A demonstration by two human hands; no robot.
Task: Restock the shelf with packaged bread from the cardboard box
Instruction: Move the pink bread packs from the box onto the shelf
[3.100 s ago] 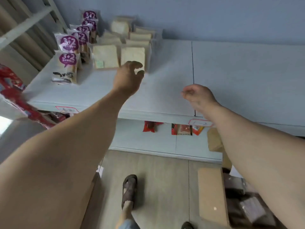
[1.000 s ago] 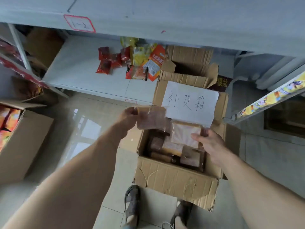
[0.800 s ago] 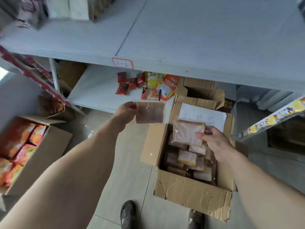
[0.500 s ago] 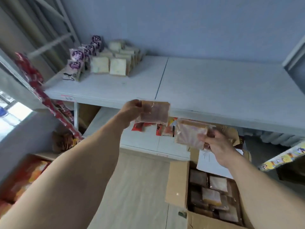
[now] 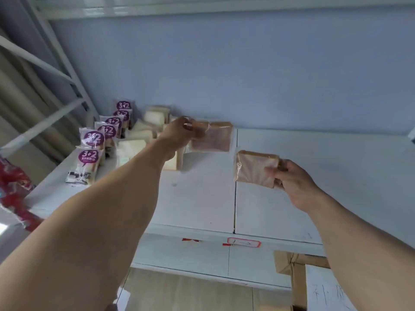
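Left grip, right grip: two bread packets, one each.

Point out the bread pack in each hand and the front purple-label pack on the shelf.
Bread pack in the left hand [image 5: 213, 138], head view: middle of the slice's face.
Bread pack in the right hand [image 5: 252, 168], head view: centre of the slice, left of the fingers.
Front purple-label pack [image 5: 86, 163], head view: just below the purple label.

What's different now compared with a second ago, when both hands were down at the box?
Both hands rose from the cardboard box to the shelf. The left hand carries its bread packet toward the bread row; the right hand brings a second packet. Both grips are unchanged.
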